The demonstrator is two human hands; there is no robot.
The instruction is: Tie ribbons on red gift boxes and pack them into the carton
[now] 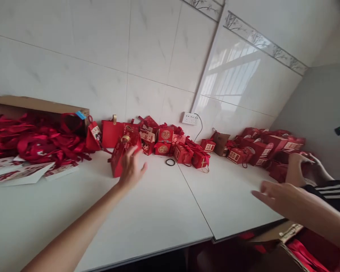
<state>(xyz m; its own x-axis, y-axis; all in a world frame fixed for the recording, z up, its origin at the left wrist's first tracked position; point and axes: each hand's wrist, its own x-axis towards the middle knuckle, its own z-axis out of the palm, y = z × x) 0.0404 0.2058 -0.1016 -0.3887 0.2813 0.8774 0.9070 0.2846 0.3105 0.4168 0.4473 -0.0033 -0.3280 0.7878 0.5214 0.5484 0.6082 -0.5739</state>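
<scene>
My left hand [132, 168] is at a red gift box [117, 163] standing upright on the white table. Its fingers are spread and the thumb stands apart; the fingertips overlap the box's right side, and I cannot tell whether they touch it. My right hand [274, 193] hovers over the table's right part, slightly blurred, fingers loosely bent and nothing visible in it. Just behind the left hand stand several small red gift boxes [164, 135] with gold emblems and ribbons. A black hair-tie-like ring [170, 162] lies to its right.
A cardboard box [42, 104] of red ribbons [45, 139] stands left, with printed cards [31, 173] before it. More red boxes [260, 151] fill the back right. Another person's hands [303, 168] work there. An open carton [289, 245] sits below the table's edge.
</scene>
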